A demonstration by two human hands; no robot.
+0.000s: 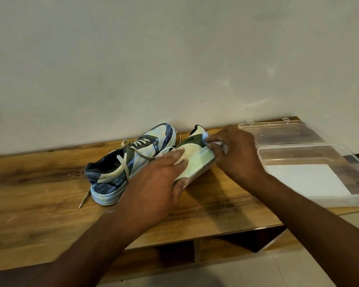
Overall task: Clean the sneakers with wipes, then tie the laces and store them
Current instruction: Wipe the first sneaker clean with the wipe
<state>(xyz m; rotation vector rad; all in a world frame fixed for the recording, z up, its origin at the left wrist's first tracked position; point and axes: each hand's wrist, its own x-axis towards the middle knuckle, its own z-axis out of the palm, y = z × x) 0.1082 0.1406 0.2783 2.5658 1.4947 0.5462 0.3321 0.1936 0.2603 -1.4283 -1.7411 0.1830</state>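
Two blue, cream and olive sneakers lie on a wooden table (39, 183). The left sneaker (120, 162) stands upright with its cream laces loose and untied. The right sneaker (195, 156) is tilted on its side, sole edge toward me. My left hand (164, 177) grips this sneaker, fingers over its side and thumb under the sole. My right hand (234, 150) pinches a white wipe (218, 144) and presses it against the sneaker's heel area.
A clear plastic storage box (319, 162) sits at the right end of the table with its lid (278, 131) open toward the wall; a white sheet (307, 179) lies inside. A wall runs right behind the table. Open shelf compartments show below the tabletop.
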